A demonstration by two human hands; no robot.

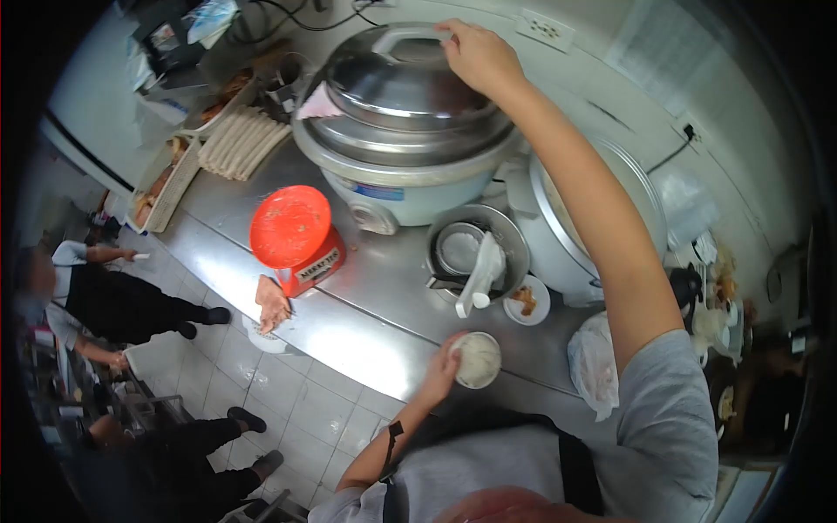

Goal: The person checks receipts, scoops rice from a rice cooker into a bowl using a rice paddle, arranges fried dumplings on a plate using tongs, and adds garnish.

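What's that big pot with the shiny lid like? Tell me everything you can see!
The big pot has a pale, bluish body with a blue label and a round part low on its front. Its domed, silvery lid looks like metal and is on. The right hand is at the lid's handle. Something pink pokes out beside the lid. The pot stands upright on a metal table.

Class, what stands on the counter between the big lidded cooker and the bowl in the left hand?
The head view shows a metal pot between the cooker and the bowl in the left hand, with a smaller round container inside it.
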